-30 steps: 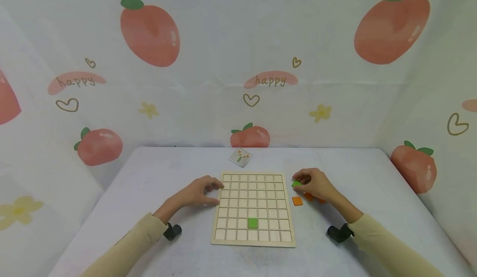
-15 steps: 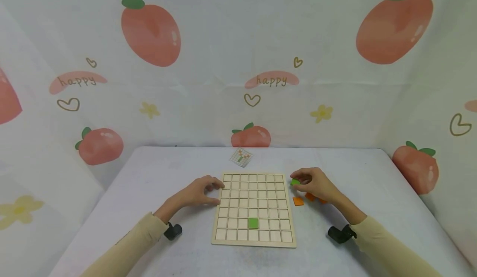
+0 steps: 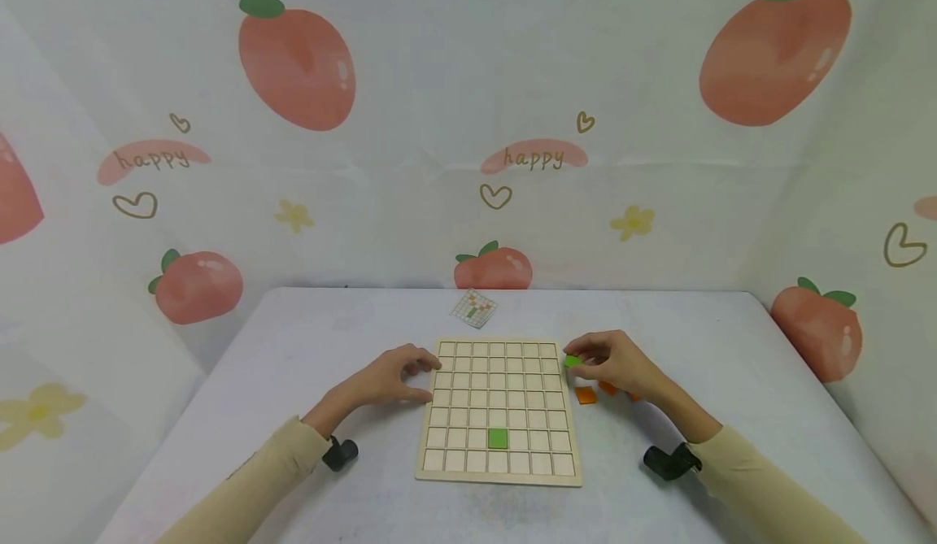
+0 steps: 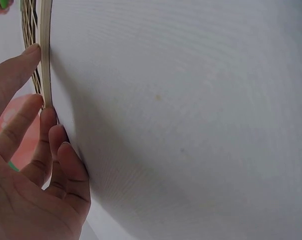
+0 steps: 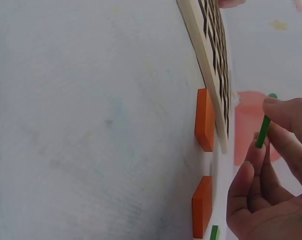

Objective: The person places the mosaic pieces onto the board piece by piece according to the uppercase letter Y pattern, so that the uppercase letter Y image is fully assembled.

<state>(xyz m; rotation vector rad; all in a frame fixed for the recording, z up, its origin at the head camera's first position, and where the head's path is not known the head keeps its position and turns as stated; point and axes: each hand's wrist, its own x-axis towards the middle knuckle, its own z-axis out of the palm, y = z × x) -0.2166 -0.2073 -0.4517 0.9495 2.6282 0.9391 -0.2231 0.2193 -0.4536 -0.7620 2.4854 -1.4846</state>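
A wooden grid board (image 3: 499, 481) lies on the white table, with one green square tile (image 3: 497, 438) set in a cell near its front. At the board's left edge rests my left hand (image 3: 398, 375), thumb and fingertips spread along the rim; the left wrist view shows the fingertips (image 4: 31, 49) against the board's side. My right hand (image 3: 615, 361) pinches another green tile (image 5: 263, 131) between thumb and fingers, raised near the board's upper right edge. Below that hand lie several orange tiles (image 3: 586, 395), partly covered by it in the head view.
A small card (image 3: 474, 308) printed with a coloured grid lies behind the board. Part of one more green tile (image 5: 215, 233) shows beside the orange ones in the right wrist view. A fruit-print cloth (image 3: 410, 227) hangs behind the table.
My right hand has drifted a little left with the green tile, closer to the board's right edge. My left hand stays at the board's left edge.
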